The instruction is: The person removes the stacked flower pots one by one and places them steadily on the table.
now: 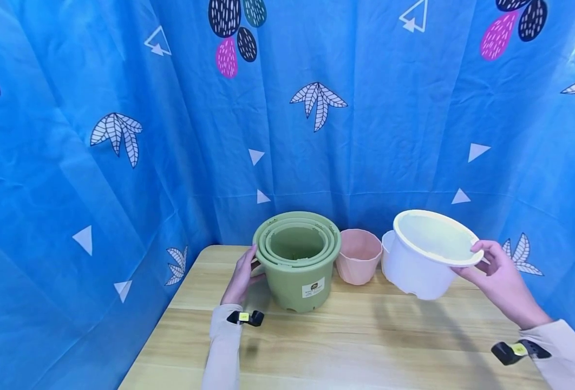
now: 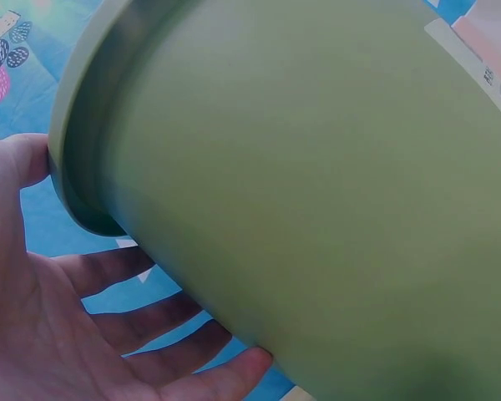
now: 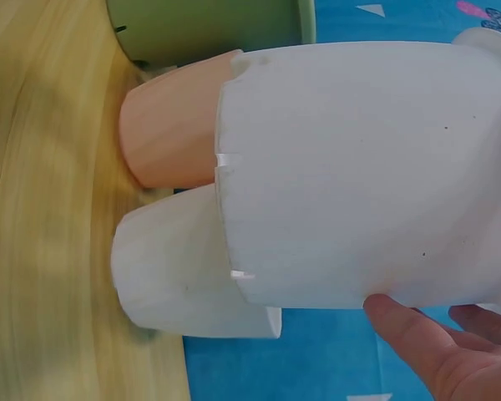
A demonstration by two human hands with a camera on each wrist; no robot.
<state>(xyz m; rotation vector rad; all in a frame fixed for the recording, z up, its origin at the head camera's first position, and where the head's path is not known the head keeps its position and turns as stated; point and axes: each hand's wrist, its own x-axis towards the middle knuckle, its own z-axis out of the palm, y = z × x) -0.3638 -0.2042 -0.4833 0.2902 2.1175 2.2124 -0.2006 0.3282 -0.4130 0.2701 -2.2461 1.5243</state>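
A large green flowerpot point(image 1: 294, 290) with a label on its side stands at the middle of the table, with smaller green pots point(image 1: 274, 234) nested inside it. My left hand point(image 1: 239, 273) holds its left side, the thumb point(image 2: 35, 159) at the rim and the fingertips against the wall. To the right, my right hand point(image 1: 504, 281) grips the rim of a large white flowerpot point(image 1: 416, 273). That pot is tilted and raised off the tabletop, its shadow falling below. Notches show along its bottom edge in the right wrist view.
Behind, a small pink pot point(image 1: 358, 260) stands beside the green one. A small white pot point(image 1: 387, 254), partly hidden by the large white one in the head view, sits next to it. The wooden table point(image 1: 326, 346) meets a blue patterned curtain point(image 1: 297, 162) at the back and sides.
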